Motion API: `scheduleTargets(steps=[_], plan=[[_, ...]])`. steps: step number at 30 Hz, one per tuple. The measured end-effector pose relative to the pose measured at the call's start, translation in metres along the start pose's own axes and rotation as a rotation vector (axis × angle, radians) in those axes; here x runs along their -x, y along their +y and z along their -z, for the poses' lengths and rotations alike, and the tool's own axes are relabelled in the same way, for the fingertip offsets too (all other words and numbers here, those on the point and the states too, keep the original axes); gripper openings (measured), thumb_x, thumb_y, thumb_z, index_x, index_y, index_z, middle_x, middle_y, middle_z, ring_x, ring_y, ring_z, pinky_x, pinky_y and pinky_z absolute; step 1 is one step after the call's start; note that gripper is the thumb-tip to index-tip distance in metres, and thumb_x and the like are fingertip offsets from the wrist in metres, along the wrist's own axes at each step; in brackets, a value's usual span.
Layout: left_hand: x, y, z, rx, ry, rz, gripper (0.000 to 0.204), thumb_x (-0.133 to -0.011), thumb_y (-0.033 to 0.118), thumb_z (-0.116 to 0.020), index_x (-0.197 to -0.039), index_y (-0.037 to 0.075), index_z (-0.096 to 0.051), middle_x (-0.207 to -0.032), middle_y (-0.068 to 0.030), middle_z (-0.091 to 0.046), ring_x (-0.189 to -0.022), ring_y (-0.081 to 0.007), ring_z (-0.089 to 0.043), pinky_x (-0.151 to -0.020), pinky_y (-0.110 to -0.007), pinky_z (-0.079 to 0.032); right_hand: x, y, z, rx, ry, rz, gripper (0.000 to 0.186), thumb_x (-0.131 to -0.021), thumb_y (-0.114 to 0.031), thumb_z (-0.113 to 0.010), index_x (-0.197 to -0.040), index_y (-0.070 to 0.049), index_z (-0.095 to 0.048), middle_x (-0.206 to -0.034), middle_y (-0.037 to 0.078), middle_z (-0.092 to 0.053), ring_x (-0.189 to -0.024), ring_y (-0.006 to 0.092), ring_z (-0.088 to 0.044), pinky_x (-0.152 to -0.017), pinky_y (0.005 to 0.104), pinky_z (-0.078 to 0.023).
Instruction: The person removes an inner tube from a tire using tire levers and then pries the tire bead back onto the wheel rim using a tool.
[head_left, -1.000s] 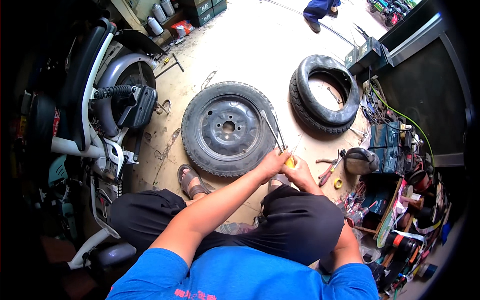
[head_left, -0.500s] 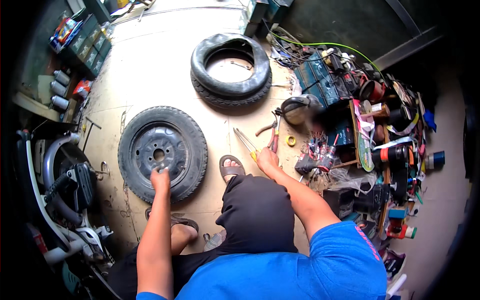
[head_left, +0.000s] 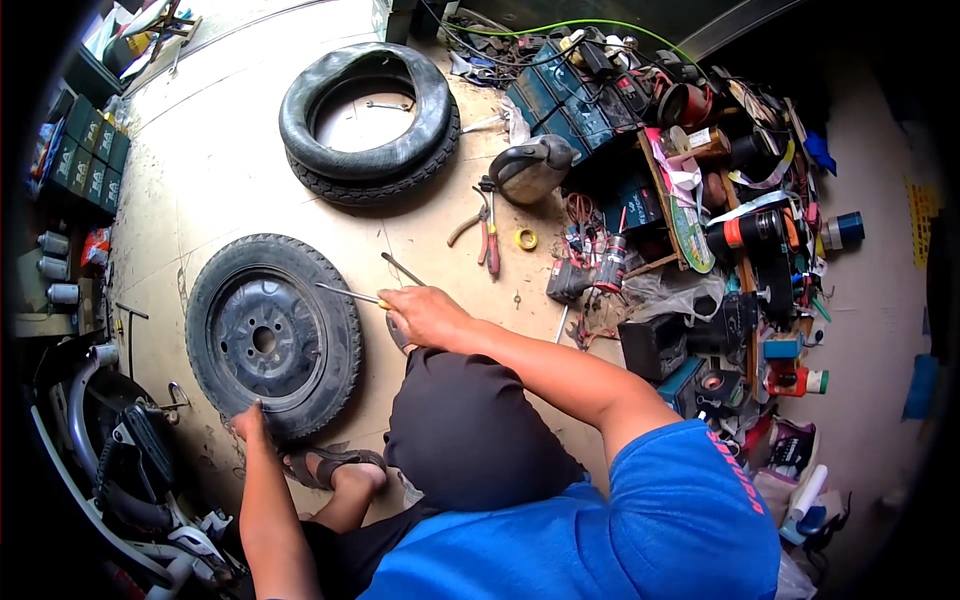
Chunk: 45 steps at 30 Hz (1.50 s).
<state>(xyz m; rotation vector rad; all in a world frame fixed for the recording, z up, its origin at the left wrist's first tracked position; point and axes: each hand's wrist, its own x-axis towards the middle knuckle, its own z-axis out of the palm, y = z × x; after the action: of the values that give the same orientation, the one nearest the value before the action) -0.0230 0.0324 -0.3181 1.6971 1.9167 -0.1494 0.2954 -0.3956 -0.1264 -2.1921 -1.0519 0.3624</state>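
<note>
A wheel with a black steel rim and tyre lies flat on the floor. My left hand grips the tyre's near edge, thumb on top and fingers mostly hidden. My right hand is closed round long metal tools with a yellow handle; one reaches over the wheel's right side. Beside my knee, a sandalled foot is near the tyre. Farther forward lies a loose tyre with a black inner tube on it, a wrench inside the ring.
Pliers, yellow tape and a dark container lie right of the wheels. Battery boxes, cables and cluttered wooden shelving line the right. A scooter stands at left, near stacked dark boxes.
The view has swung rightward. My left hand left the tools and moved to the tyre's near edge. My right hand kept the tools and now angles them toward the wheel.
</note>
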Motion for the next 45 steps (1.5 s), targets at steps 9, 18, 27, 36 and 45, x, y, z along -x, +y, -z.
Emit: scheduleTargets(steps=[9,18,27,36,45], plan=[[-0.053,0.012,0.037,0.211,-0.120,0.086,0.073,-0.071,0.021,-0.096,-0.125,-0.015,-0.064,-0.128,-0.0282,-0.069,-0.114,-0.0375,-0.070,-0.100,-0.043,-0.054,-0.109,-0.040,-0.004,0.204,-0.336,0.009,0.031,-0.094,-0.016,-0.059,-0.121,-0.008,-0.073,-0.091,0.025,-0.073,-0.085,0.0447,-0.071,-0.081,0.0544,-0.056],[-0.023,0.049,0.053,-0.043,-0.319,0.176,0.101,-0.068,0.025,-0.099,-0.139,-0.019,-0.042,-0.138,-0.0317,-0.061,-0.125,-0.0379,-0.065,-0.106,-0.043,-0.054,-0.207,-0.093,0.011,0.415,-0.701,-0.031,0.027,-0.090,-0.013,-0.062,-0.111,0.000,-0.073,-0.078,0.025,-0.070,-0.076,0.0437,-0.070,-0.073,0.0530,-0.057],[-0.017,0.080,0.049,-0.259,-0.449,0.191,0.131,-0.068,0.039,-0.098,-0.150,-0.025,-0.018,-0.141,-0.0352,-0.059,-0.131,-0.0401,-0.062,-0.112,-0.038,-0.049,-0.245,-0.117,-0.032,0.648,-0.875,-0.208,0.035,-0.080,-0.007,-0.065,-0.114,-0.003,-0.075,-0.083,0.022,-0.074,-0.081,0.0375,-0.074,-0.076,0.0483,-0.059],[-0.027,0.097,0.058,-0.204,-0.458,0.406,0.111,-0.067,0.029,-0.098,-0.143,-0.011,-0.028,-0.145,-0.0314,-0.052,-0.130,-0.0429,-0.059,-0.110,-0.042,-0.052,-0.272,-0.145,-0.078,0.818,-0.922,-0.322,0.019,-0.082,-0.012,-0.063,-0.092,-0.007,-0.079,-0.087,0.022,-0.075,-0.085,0.0393,-0.074,-0.081,0.0495,-0.059],[-0.032,0.090,0.063,-0.157,-0.513,0.435,0.098,-0.070,0.026,-0.097,-0.138,-0.003,-0.033,-0.145,-0.0284,-0.051,-0.130,-0.0403,-0.060,-0.106,-0.044,-0.054,-0.270,-0.157,-0.077,0.727,-0.902,-0.343,0.028,-0.092,-0.015,-0.056,-0.108,-0.007,-0.078,-0.094,0.026,-0.074,-0.092,0.0434,-0.073,-0.086,0.0521,-0.058]])
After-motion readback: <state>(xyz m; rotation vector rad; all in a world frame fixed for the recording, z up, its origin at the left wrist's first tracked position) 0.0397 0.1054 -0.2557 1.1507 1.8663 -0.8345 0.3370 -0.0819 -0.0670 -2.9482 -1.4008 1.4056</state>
